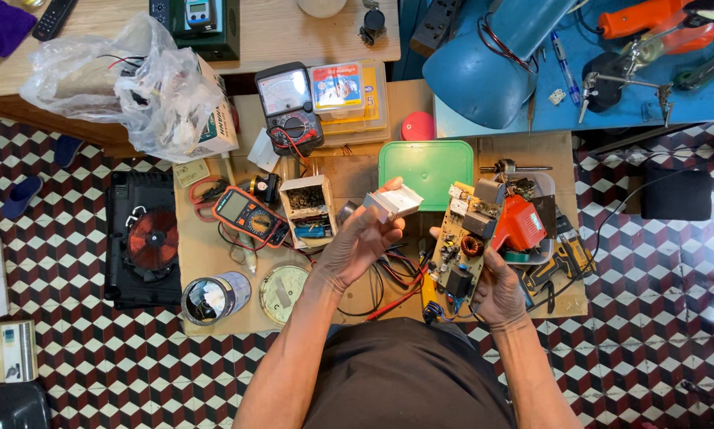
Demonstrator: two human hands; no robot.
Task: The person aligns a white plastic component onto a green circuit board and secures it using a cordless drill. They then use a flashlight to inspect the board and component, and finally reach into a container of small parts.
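My left hand (355, 246) is raised over the cardboard work mat and grips a small silver finned metal block, a heat sink (392, 202), between fingers and thumb. My right hand (496, 292) holds a tan circuit board (462, 245) upright by its lower edge; the board carries a copper coil, a black box part and other components. The heat sink sits just left of the board's top end, apart from it. Red and black wires (396, 274) trail under both hands.
An orange multimeter (248, 214), an analogue meter (291, 108), a small open parts box (307, 210), a green lid (426, 168), a tin can (214, 297) and a tray with an orange tool (520, 224) lie on the cardboard. A black cooker base with a copper coil (152, 238) rests on the tiled floor.
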